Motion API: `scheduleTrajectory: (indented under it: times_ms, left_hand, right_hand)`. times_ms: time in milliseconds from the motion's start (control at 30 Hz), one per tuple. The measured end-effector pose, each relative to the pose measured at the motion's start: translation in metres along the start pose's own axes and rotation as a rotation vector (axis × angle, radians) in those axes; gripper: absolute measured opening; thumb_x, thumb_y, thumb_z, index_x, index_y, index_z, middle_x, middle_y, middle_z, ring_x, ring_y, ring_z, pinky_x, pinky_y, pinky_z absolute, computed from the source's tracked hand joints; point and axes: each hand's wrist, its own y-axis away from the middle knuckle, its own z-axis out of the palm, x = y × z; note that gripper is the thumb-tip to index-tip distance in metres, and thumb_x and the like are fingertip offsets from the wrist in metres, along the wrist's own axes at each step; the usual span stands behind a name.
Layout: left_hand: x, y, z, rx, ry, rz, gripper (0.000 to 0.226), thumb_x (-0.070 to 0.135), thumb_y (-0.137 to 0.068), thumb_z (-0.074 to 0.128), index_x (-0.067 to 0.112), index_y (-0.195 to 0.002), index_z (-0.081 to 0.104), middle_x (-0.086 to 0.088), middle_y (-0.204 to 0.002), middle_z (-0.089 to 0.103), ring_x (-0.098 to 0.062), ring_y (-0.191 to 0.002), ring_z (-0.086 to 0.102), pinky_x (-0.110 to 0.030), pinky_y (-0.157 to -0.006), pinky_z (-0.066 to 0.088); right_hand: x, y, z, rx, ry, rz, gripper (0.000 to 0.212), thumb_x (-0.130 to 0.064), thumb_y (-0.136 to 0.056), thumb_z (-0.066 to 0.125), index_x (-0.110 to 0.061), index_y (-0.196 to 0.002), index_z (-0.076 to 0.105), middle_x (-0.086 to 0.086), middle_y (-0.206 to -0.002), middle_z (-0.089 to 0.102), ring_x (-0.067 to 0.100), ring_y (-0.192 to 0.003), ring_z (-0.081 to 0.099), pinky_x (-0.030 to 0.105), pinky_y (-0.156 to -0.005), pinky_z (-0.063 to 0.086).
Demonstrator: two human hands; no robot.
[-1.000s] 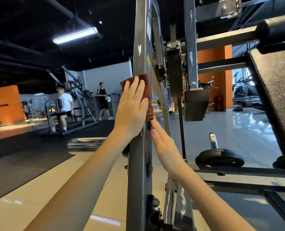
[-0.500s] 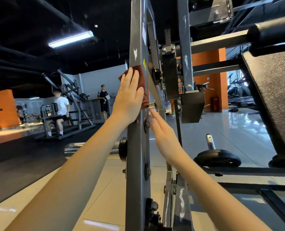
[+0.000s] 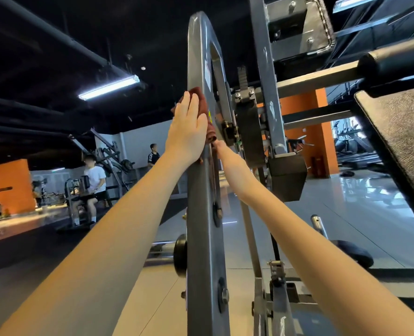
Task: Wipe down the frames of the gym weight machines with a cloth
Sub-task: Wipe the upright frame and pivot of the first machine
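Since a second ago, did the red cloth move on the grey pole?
Yes, up. The cloth under the left hand climbed the grey frame post: the yellow sticker sat above it before, and now the cloth reaches past that sticker.

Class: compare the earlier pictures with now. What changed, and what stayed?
The left hand has slid the cloth up the grey upright, past the yellow sticker; the right hand rose alongside. Nothing grasped or released. Unchanged: left palm flat on the cloth, right hand against the upright's right side.
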Motion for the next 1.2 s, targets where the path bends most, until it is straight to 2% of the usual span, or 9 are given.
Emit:
scheduleTrajectory:
  times_ms: [167, 233, 367, 733, 833, 900, 967, 1100, 1200]
  left_hand:
    - [-0.008, 0.034, 0.005, 0.033, -0.003, 0.080, 0.051, 0.013, -0.104, 0.029, 0.012, -0.154, 0.017, 0.000, -0.161, 0.011, -0.006, -0.145, 0.008, -0.002, -0.103, 0.002]
    - [-0.005, 0.025, 0.004, 0.037, -0.001, 0.091, 0.050, 0.013, -0.104, 0.029, 0.011, -0.153, 0.019, -0.001, -0.161, 0.013, -0.007, -0.145, 0.010, -0.006, -0.107, 0.005]
    - [0.004, -0.021, -0.002, 0.055, -0.124, 0.098, 0.048, 0.016, -0.104, 0.029, 0.011, -0.152, 0.024, -0.003, -0.160, 0.019, -0.016, -0.146, 0.017, -0.026, -0.118, 0.011]
    - [-0.005, -0.028, -0.001, 0.022, 0.117, 0.075, 0.053, 0.022, -0.100, 0.031, 0.016, -0.152, 0.025, -0.002, -0.156, 0.024, -0.017, -0.142, 0.027, -0.038, -0.118, 0.026]
    - [0.006, -0.052, -0.006, 0.011, 0.071, 0.016, 0.051, 0.021, -0.104, 0.028, 0.018, -0.154, 0.018, 0.002, -0.160, 0.016, -0.010, -0.142, 0.022, -0.012, -0.110, 0.017]
    - [0.013, -0.061, -0.007, 0.016, 0.105, 0.002, 0.050, 0.019, -0.105, 0.027, 0.017, -0.154, 0.018, 0.003, -0.158, 0.019, -0.002, -0.132, 0.027, 0.010, -0.084, 0.016]
    - [0.016, -0.051, -0.005, 0.028, 0.152, -0.011, 0.048, 0.015, -0.105, 0.027, 0.013, -0.153, 0.019, 0.004, -0.151, 0.028, 0.004, -0.122, 0.036, 0.011, -0.069, 0.025]
    - [0.000, -0.015, 0.001, 0.051, 0.133, 0.107, 0.047, 0.011, -0.104, 0.029, 0.010, -0.151, 0.025, -0.002, -0.157, 0.026, -0.012, -0.142, 0.027, -0.018, -0.115, 0.022]
    - [-0.007, -0.029, -0.008, -0.013, 0.108, 0.086, 0.050, 0.017, -0.106, 0.026, 0.016, -0.154, 0.016, 0.002, -0.161, 0.012, -0.011, -0.146, 0.014, -0.015, -0.116, 0.016]
  right_hand:
    - [-0.003, -0.008, -0.011, -0.011, 0.073, -0.099, 0.034, -0.034, -0.107, 0.025, -0.033, -0.132, 0.048, -0.024, -0.116, 0.054, -0.023, -0.101, 0.047, -0.007, -0.080, 0.030]
    - [-0.008, -0.017, -0.009, 0.011, 0.072, -0.127, 0.040, -0.034, -0.107, 0.026, -0.026, -0.143, 0.041, -0.016, -0.133, 0.051, -0.009, -0.120, 0.044, -0.004, -0.092, 0.030]
    - [-0.014, -0.028, -0.005, -0.021, 0.088, -0.156, 0.046, -0.041, -0.105, 0.027, -0.026, -0.147, 0.040, -0.003, -0.146, 0.046, 0.008, -0.135, 0.039, 0.029, -0.116, 0.026]
    - [-0.005, -0.025, -0.011, -0.080, 0.085, -0.102, 0.051, -0.041, -0.105, 0.024, -0.023, -0.153, 0.023, -0.005, -0.158, 0.026, 0.007, -0.144, 0.021, 0.015, -0.105, 0.014]
    - [0.000, -0.030, -0.015, -0.104, 0.115, -0.093, 0.052, -0.043, -0.105, 0.022, -0.027, -0.154, 0.017, -0.010, -0.159, 0.020, 0.004, -0.145, 0.016, 0.015, -0.107, 0.011]
    - [0.000, -0.027, -0.015, -0.098, 0.087, -0.115, 0.052, -0.045, -0.105, 0.023, -0.029, -0.154, 0.017, -0.012, -0.159, 0.020, 0.003, -0.145, 0.016, 0.015, -0.106, 0.011]
    - [0.004, -0.032, -0.014, -0.090, 0.043, -0.107, 0.051, -0.044, -0.105, 0.023, -0.029, -0.153, 0.017, -0.013, -0.158, 0.020, 0.002, -0.144, 0.017, 0.014, -0.106, 0.012]
    - [0.016, -0.048, -0.009, -0.164, 0.034, -0.092, 0.073, -0.066, -0.088, 0.043, -0.029, -0.150, 0.032, -0.007, -0.153, 0.037, 0.011, -0.140, 0.034, 0.021, -0.112, 0.025]
    - [0.008, -0.036, -0.009, -0.133, 0.059, -0.124, 0.053, -0.057, -0.100, 0.027, -0.033, -0.146, 0.039, -0.012, -0.148, 0.043, 0.002, -0.133, 0.038, 0.011, -0.101, 0.030]
